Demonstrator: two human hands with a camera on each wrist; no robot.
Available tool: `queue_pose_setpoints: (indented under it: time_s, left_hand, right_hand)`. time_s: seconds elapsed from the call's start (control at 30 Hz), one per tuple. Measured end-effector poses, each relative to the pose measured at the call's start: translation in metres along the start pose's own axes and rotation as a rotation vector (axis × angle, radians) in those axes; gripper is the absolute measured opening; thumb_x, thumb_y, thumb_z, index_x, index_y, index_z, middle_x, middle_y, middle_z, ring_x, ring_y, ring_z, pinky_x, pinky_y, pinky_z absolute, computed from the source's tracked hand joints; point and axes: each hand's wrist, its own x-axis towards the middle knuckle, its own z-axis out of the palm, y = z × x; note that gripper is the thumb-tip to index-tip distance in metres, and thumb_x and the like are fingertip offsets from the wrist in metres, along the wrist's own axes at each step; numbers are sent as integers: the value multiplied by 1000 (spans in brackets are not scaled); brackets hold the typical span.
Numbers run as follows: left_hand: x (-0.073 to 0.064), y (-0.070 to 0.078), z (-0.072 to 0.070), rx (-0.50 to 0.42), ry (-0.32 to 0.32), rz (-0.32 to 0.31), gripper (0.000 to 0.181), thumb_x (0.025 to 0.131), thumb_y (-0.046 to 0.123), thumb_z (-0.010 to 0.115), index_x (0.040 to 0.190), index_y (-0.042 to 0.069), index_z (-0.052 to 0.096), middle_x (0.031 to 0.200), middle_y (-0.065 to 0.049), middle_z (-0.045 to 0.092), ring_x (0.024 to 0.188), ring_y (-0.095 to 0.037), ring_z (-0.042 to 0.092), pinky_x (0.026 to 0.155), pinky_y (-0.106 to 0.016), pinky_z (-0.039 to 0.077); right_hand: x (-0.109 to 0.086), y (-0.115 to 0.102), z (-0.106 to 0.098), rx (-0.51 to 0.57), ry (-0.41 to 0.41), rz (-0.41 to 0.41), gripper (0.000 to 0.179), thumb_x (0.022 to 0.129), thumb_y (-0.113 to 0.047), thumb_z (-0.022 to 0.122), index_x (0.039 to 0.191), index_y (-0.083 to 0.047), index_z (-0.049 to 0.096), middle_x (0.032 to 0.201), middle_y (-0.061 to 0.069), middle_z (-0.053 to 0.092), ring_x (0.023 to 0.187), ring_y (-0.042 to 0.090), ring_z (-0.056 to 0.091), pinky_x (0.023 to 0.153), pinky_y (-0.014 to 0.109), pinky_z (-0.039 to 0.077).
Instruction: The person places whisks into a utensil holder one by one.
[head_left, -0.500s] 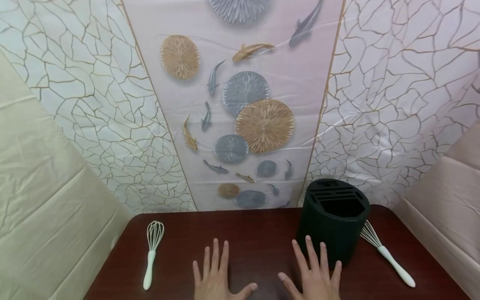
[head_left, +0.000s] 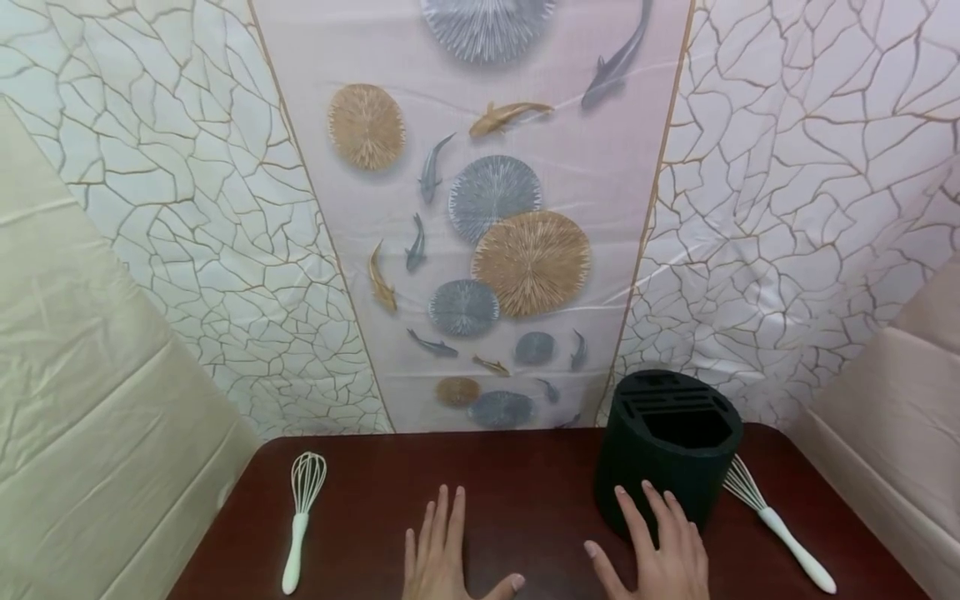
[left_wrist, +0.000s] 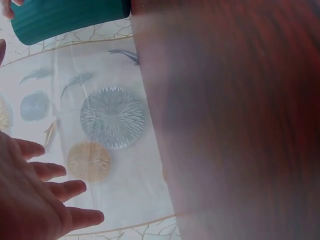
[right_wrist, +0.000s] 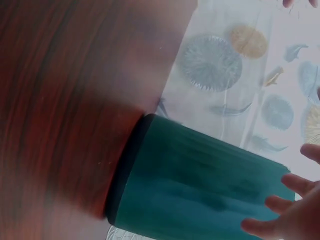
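Note:
My left hand [head_left: 438, 550] hovers over the front middle of the table with fingers straight and thumb spread; nothing is in it. The left wrist view shows its fingers [left_wrist: 67, 190] extended. My right hand [head_left: 660, 546] is in front of a dark green knife block [head_left: 663, 467], a slotted round holder with a large opening on top. In the right wrist view its spread fingers [right_wrist: 282, 205] overlap the block's side near the top. One white whisk [head_left: 300, 521] lies at the left of the table. Another whisk [head_left: 780, 525] lies at the right, its wires partly hidden behind the block.
The dark red-brown wooden table [head_left: 517, 483] ends at a patterned cloth backdrop [head_left: 495, 350] with fish and round leaf prints. Cream padded panels [head_left: 97, 375] slope down on the left side, with similar ones on the right.
Both hands have shifted slightly right, and the fingers of each have drawn closer together. The view has tilted up a little. The whisks and block stay in place.

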Motion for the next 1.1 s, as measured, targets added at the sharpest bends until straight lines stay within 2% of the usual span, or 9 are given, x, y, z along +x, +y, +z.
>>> queue_pose_setpoints:
  time_s: [0.17,0.3,0.4,0.53,0.67,0.83,0.93,1.0,1.1]
  left_hand:
    - [-4,3,0,-51,38,28,113,70,90,54,159,26,25,160,-9,32,142,-39,36,107,-70,27]
    - [-7,6,-1,-226,36,39,105,74,79,64,157,27,28,158,-8,35,139,-38,40,103,-68,33]
    - [-9,8,0,-342,31,58,99,76,72,70,156,31,28,157,-6,36,138,-35,41,101,-65,38]
    - [-11,11,4,-377,32,104,97,77,69,72,155,30,30,156,-5,38,138,-33,42,98,-61,42]
    - [-9,14,8,-415,2,117,97,78,64,74,156,26,30,156,-6,37,138,-34,40,96,-61,42]
    - [-4,18,10,-493,-73,118,97,80,60,74,157,29,25,158,-7,32,140,-37,35,97,-66,38]
    - [-2,20,11,-502,-86,150,95,81,58,73,157,31,24,158,-7,32,140,-37,35,96,-66,38]
    - [-2,22,13,-490,-90,167,93,83,58,72,157,32,23,158,-7,33,139,-36,37,96,-65,39]
    - [-1,25,16,-480,-93,168,91,83,59,71,157,34,24,157,-5,35,139,-35,39,95,-64,41]
  right_hand:
    - [-2,11,0,84,179,31,79,89,-73,50,124,-4,66,128,28,55,115,52,47,83,69,38]
    - [2,21,-1,134,256,68,86,89,-74,47,122,4,64,126,33,52,111,54,47,84,68,36]
    - [6,28,-4,160,265,124,83,89,-69,56,126,5,60,131,33,48,115,53,44,89,66,35]
    - [11,37,-11,189,275,245,71,88,-50,70,137,-1,54,144,28,39,127,51,38,100,65,34]
    - [20,46,-15,225,303,344,73,87,-32,77,148,-10,44,154,22,30,135,48,33,106,65,31]
    - [35,57,-12,322,299,539,75,93,-33,69,156,-17,31,159,14,23,141,39,29,113,61,24]
    - [45,65,-8,424,280,650,69,98,-36,59,157,-20,27,159,13,23,142,36,27,115,58,22]
    - [50,71,-6,492,267,691,65,101,-38,54,158,-23,25,158,13,24,143,34,25,117,55,19]
    - [58,80,-2,569,253,705,61,102,-38,50,157,-29,25,158,11,26,146,30,24,120,48,16]
